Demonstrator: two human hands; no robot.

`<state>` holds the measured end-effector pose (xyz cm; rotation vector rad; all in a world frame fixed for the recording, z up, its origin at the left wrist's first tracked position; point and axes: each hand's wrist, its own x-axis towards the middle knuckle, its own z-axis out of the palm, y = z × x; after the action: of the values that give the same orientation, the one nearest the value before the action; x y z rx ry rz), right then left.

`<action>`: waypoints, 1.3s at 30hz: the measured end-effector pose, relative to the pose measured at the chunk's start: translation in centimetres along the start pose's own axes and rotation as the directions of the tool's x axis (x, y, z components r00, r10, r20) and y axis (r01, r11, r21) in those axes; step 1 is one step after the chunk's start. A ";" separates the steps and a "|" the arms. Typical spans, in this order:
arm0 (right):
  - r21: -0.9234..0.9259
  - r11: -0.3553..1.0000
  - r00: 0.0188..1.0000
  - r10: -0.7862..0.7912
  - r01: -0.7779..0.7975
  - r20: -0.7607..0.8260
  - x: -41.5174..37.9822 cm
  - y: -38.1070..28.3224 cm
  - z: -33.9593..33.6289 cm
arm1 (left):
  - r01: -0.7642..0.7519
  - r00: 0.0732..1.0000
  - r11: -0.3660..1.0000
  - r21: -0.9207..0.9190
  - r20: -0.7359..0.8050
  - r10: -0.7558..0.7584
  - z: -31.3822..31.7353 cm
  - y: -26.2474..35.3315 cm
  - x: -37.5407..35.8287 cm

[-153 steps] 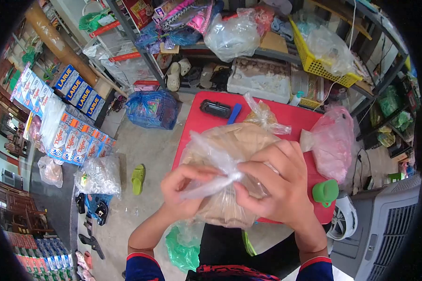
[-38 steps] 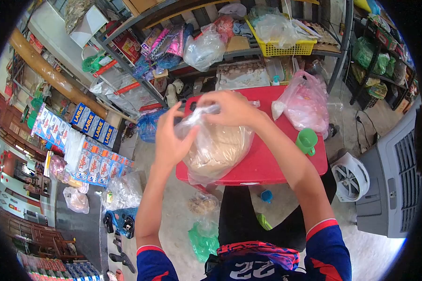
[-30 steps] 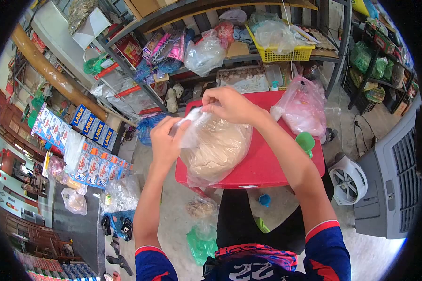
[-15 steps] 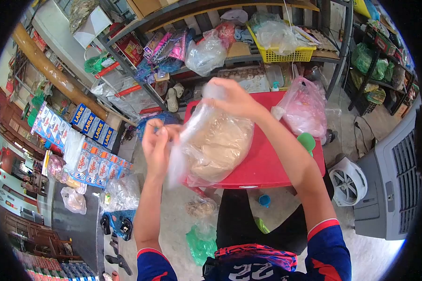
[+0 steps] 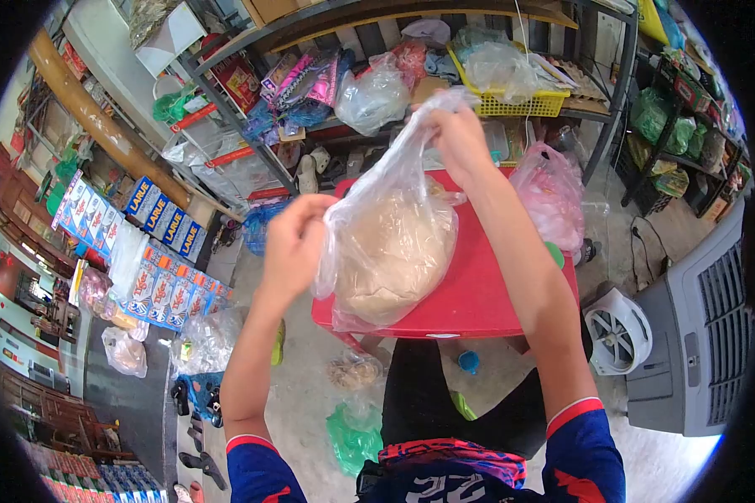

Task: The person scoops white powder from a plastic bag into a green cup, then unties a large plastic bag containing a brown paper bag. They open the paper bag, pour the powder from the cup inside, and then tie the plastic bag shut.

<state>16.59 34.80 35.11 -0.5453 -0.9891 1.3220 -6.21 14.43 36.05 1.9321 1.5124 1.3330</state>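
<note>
Stretched between my hands is a thin clear plastic bag (image 5: 383,159), its upper edge slanting from low left to high right. My left hand (image 5: 298,241) pinches its left edge with bent fingers. Higher up, at the far side of the table, my right hand (image 5: 459,141) grips the other end, and some of those fingers are hidden by film. Behind and below the stretched film, a large clear bag full of beige contents (image 5: 394,268) rests on the red table (image 5: 499,285). The held film overlaps the top of this full bag.
A pink plastic bag (image 5: 549,197) stands at the table's right edge beside a green item (image 5: 555,254). Behind is a metal shelf with a yellow basket (image 5: 524,102). A fan (image 5: 619,327) and a grey air cooler (image 5: 688,335) are at right; beer cartons (image 5: 164,289) stand left.
My hands have moved apart, the right one up and away, the left slightly closer to the full bag. The bunched, blurred plastic is now spread out between them.
</note>
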 end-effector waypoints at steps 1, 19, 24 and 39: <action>0.018 0.998 0.990 -0.052 0.055 -0.131 -0.1 -0.4 -0.3 | 0.056 0.993 0.938 -0.342 0.115 -0.017 -1.8 -0.7 0.3; -0.259 0.966 0.865 0.134 -0.005 0.483 -12.0 1.1 -1.1 | 0.117 0.977 0.984 -0.137 0.195 -0.089 0.4 0.4 3.5; -0.424 0.895 0.871 0.096 0.136 0.482 -14.0 -1.0 -4.8 | 0.228 0.971 0.964 -0.136 -0.048 -0.236 -1.4 -2.9 3.7; -0.670 0.529 0.795 -0.013 0.520 0.607 -19.0 -11.1 -10.3 | -0.346 0.874 0.872 0.347 -0.219 0.434 -4.4 3.5 1.4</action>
<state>32.26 16.24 33.51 -0.6667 -2.1356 0.6212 -7.93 13.17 41.46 2.4282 1.5799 1.7072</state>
